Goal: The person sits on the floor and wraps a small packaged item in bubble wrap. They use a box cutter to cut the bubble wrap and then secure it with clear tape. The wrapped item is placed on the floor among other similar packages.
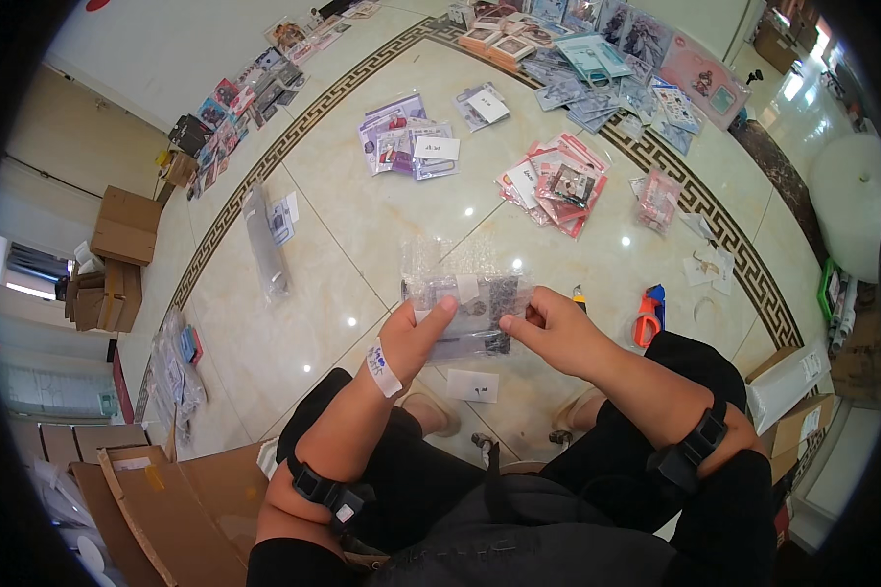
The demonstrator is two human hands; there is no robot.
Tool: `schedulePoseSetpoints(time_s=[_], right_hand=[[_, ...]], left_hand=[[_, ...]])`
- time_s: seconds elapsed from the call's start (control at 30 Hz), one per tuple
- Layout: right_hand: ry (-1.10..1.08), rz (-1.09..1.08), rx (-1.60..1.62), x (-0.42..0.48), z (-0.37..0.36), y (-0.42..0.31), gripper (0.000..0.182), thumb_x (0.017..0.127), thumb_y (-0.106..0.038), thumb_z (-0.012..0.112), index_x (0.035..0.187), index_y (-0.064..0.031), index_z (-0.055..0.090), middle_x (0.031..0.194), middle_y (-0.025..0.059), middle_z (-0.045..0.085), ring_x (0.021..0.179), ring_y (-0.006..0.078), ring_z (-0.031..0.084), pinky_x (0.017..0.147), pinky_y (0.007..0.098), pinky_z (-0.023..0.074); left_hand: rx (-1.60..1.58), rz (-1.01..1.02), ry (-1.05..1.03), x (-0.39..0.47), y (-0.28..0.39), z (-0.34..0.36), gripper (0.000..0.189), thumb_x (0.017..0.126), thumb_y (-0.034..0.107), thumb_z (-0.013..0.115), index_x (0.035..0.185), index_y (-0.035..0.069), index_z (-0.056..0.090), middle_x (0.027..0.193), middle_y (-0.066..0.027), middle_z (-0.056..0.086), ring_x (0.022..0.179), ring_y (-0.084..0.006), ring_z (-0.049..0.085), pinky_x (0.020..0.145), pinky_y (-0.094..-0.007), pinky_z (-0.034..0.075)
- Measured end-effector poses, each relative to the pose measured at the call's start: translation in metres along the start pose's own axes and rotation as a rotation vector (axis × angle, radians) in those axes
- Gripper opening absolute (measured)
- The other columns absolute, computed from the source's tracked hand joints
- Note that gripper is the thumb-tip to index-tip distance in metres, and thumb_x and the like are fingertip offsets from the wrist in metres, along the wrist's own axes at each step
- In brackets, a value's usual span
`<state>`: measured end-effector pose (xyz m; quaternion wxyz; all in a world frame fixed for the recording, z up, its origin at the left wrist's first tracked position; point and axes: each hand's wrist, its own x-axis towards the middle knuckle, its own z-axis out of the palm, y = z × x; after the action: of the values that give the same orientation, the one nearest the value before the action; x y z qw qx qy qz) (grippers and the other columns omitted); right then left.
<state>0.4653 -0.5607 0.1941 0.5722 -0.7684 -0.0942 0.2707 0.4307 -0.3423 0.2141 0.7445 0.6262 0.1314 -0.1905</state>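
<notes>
Between both hands is a flat pack of printed goods, partly covered in clear bubble wrap that extends beyond its far edge. My left hand pinches the pack's left side, thumb on top. On the right side, my right hand grips the wrap and pack between thumb and fingers. A small white label lies on the wrap. Below the pack, a white card with handwriting rests on the floor between my feet. A white paper band with writing circles my left wrist.
An orange-and-blue tool and a yellow-black utility knife lie to the right. Ahead are purple packets and pink packets. A grey plastic-wrapped roll lies left. Cardboard boxes stand at lower left.
</notes>
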Motion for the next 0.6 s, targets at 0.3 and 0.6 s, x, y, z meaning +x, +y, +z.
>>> schedulePoseSetpoints(time_s=[0.3, 0.6], right_hand=[[0.133, -0.412, -0.377, -0.006, -0.006, -0.010, 0.028, 0.083, -0.023, 0.069, 0.099, -0.0020, 0.058, 0.093, 0.0136, 0.058, 0.085, 0.0307, 0.057, 0.075, 0.0385, 0.0463], [0.112, -0.525, -0.374, -0.004, -0.011, -0.009, 0.023, 0.079, -0.017, 0.068, 0.096, -0.0039, 0.059, 0.088, 0.0136, 0.059, 0.082, 0.0336, 0.059, 0.072, 0.0419, 0.0466]], left_hand=[[0.314, 0.288, 0.378, -0.001, 0.017, -0.011, 0.032, 0.088, 0.025, 0.070, 0.108, 0.001, 0.062, 0.095, -0.0028, 0.059, 0.088, -0.0119, 0.055, 0.079, -0.0281, 0.047], [1.124, 0.461, 0.161, -0.011, 0.013, 0.002, 0.030, 0.074, 0.026, 0.079, 0.097, 0.009, 0.070, 0.085, -0.0093, 0.060, 0.079, -0.0264, 0.057, 0.072, -0.0342, 0.046]])
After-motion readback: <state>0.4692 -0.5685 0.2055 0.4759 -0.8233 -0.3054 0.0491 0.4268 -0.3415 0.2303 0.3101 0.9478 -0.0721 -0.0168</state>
